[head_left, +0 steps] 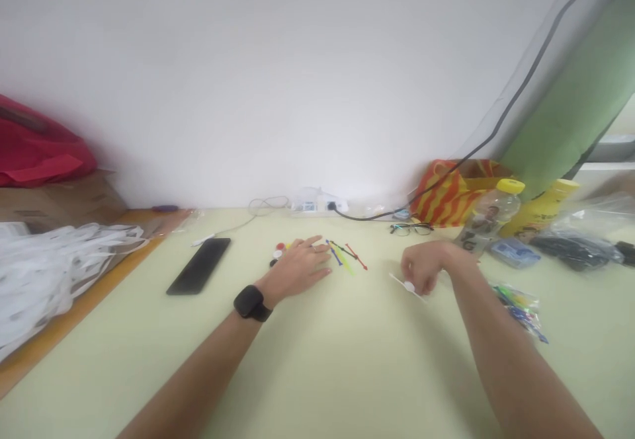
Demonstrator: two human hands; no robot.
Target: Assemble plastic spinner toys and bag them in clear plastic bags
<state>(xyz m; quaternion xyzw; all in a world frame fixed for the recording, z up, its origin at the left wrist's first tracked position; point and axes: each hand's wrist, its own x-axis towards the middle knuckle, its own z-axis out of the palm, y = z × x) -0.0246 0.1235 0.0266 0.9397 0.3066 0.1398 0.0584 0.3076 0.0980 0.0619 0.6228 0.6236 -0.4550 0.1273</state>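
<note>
My left hand, with a black watch on its wrist, lies low over the table with fingers stretched out. Beneath and behind it, small round pieces in red, white, yellow and black are partly hidden. Just right of its fingertips lie thin plastic sticks: a blue one, a yellow-green one, a black one and a red arrow-tipped one. My right hand is closed on a thin white stick with a round middle, slightly blurred.
A black phone lies left. A power strip with a black cable sits by the wall. Glasses, a bottle, a striped bag and a packet of coloured pieces are right. White straps cover the left edge.
</note>
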